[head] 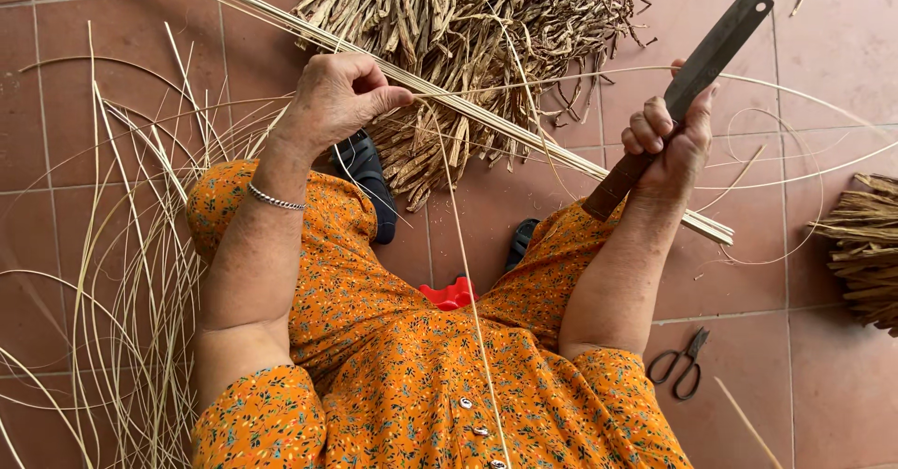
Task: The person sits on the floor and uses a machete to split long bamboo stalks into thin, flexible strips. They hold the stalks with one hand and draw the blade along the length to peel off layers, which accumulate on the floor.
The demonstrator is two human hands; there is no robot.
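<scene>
Tiled floor (823, 76); knife (692, 81) blade up-right.

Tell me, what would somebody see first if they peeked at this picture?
First, the big dark knife held up in the right hand, at the upper right. Next, the left hand pinching a bundle of pale cane strips that slants across the middle, in front of a heap of dried brown strips on the red floor tiles. Black scissors lie at the lower right.

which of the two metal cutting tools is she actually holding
The long flat-bladed knife, gripped in her right hand. The black scissors lie untouched on the tiles.
</scene>
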